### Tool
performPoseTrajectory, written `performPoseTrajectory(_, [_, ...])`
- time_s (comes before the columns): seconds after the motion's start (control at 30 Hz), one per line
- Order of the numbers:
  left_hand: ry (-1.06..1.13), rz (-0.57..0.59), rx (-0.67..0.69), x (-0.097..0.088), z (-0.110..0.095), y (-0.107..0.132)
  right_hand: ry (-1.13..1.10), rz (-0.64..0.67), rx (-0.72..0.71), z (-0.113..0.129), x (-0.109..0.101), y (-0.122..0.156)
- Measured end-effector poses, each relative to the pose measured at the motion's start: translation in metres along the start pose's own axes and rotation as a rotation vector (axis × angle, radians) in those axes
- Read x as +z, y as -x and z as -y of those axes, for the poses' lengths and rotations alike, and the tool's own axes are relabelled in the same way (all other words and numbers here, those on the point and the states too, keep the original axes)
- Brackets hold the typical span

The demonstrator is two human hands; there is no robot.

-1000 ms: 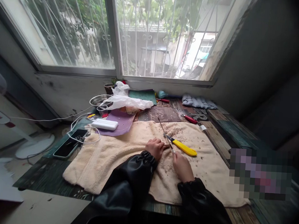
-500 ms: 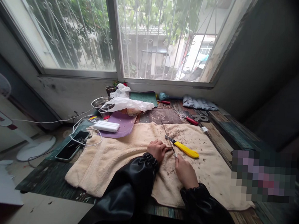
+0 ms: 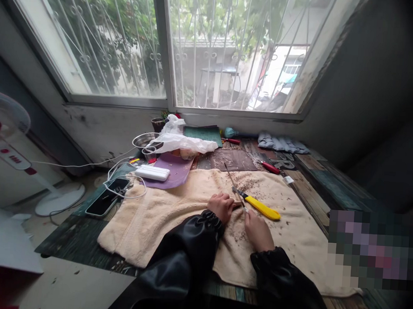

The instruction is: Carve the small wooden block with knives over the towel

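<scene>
My left hand (image 3: 220,206) is closed on a small dark brown piece of wood (image 3: 237,204), pressing it on the beige towel (image 3: 176,190). In my right hand (image 3: 258,231) is a long, thin file (image 3: 230,176), its narrow shaft slanting away to the upper left across the end of the wood. My fingers cover the file's handle end. A yellow utility knife (image 3: 262,208) lies on the towel just beyond my right hand, its blade end beside the file. Brown shavings are scattered around both hands.
Left on the table are a phone (image 3: 107,197), a white power bank (image 3: 152,172) with cables and a purple sheet (image 3: 172,171). Behind lie a plastic bag (image 3: 189,144), a metal bowl (image 3: 142,140), a red-handled tool (image 3: 270,167) and a grey bundle (image 3: 282,143). A fan (image 3: 13,156) stands left.
The whole view has shifted slightly, so everything appears a little further right. Both hands keep their grips, and the file has moved slightly against the wood.
</scene>
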State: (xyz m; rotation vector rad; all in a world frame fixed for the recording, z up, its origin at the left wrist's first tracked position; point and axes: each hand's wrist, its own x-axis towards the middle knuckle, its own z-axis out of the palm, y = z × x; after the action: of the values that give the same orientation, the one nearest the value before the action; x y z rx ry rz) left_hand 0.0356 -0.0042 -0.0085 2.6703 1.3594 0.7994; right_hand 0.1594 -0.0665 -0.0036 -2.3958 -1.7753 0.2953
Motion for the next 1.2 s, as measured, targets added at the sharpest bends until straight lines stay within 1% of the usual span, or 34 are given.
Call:
performPoseTrajectory(0.07, [0.0,0.002,-0.013,0.0,0.001,-0.001,0.003,0.011,0.005,0.002,-0.001,-0.001])
performPoseTrajectory(0.13, [-0.001,0.003,-0.02,0.0,0.002,-0.002,-0.003,0.017,0.009,0.001,0.0,0.005])
performPoseTrajectory(0.27, [0.001,0.02,-0.049,-0.001,0.005,-0.005,-0.023,0.019,0.012,-0.01,0.005,0.021])
performPoseTrajectory(0.33, [0.004,0.028,-0.037,-0.001,0.005,-0.006,-0.034,0.032,0.024,-0.014,0.006,0.025])
performPoseTrajectory(0.4, [0.006,0.027,-0.023,-0.001,0.005,-0.005,-0.044,0.04,0.03,-0.014,0.005,0.022])
performPoseTrajectory(0.5, [0.012,0.022,-0.011,-0.001,0.003,-0.003,-0.046,0.021,0.016,-0.006,0.0,0.011])
performPoseTrajectory(0.6, [0.006,0.026,-0.029,-0.002,0.002,-0.002,-0.045,0.016,0.022,0.002,-0.004,0.001])
performPoseTrajectory(0.67, [0.008,0.029,-0.035,-0.002,0.002,-0.002,-0.062,0.028,0.017,0.003,-0.003,0.001])
performPoseTrajectory(0.77, [0.028,0.029,-0.02,-0.002,0.005,-0.003,-0.084,0.031,-0.003,-0.004,0.002,0.008])
performPoseTrajectory(0.87, [0.01,0.015,-0.072,-0.001,0.009,-0.006,-0.096,0.04,-0.012,-0.014,0.008,0.02])
performPoseTrajectory(0.97, [0.003,0.011,-0.067,-0.001,0.011,-0.007,-0.11,0.058,-0.014,-0.02,0.01,0.026])
performPoseTrajectory(1.1, [0.02,0.022,-0.018,-0.002,0.009,-0.004,-0.088,0.046,-0.006,-0.011,0.004,0.015])
performPoseTrajectory(1.2, [0.026,0.039,-0.023,-0.004,0.007,-0.003,-0.055,0.046,0.021,0.001,-0.002,0.001])
